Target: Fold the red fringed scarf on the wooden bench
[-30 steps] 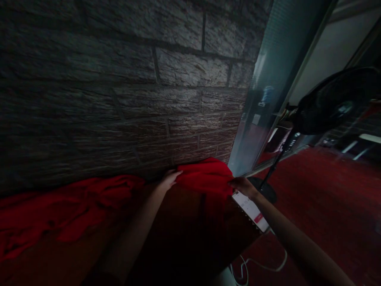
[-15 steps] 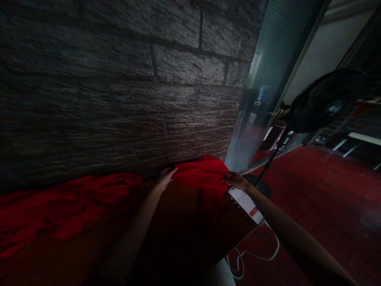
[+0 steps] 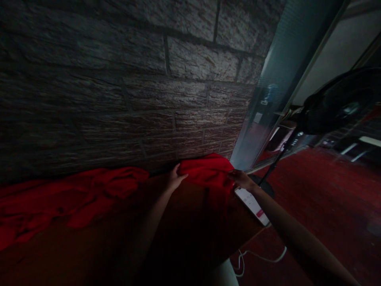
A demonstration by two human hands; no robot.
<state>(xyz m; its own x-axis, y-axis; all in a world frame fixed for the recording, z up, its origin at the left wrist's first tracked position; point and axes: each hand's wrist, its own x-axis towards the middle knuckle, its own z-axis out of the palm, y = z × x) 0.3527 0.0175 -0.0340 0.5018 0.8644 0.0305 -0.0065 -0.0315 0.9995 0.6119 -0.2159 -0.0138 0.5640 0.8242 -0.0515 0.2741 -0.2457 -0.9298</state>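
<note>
A folded red cloth [image 3: 206, 169] lies on the dark brown table [image 3: 178, 222] against the stone wall. Beside its left edge is my left hand [image 3: 175, 178], with thumb and fingers spread apart and holding nothing. My right hand [image 3: 242, 180] is closed at the cloth's right edge, its fingertips partly lost in the dark. Just below that hand lies a lit phone [image 3: 252, 206] near the table's edge. A crumpled pile of red cloth [image 3: 80, 194] stretches along the wall to the left.
A rough stone-block wall [image 3: 190, 95] rises behind the table. A black stand fan [image 3: 336, 103] is on the red floor [image 3: 306, 190] at right, near a glass panel [image 3: 253, 119]. A white cable [image 3: 264, 259] hangs beyond the table edge.
My left hand has loosened from the folded cloth, its thumb and fingers now apart. My right hand stays at the other edge. The whole view has shifted slightly.
</note>
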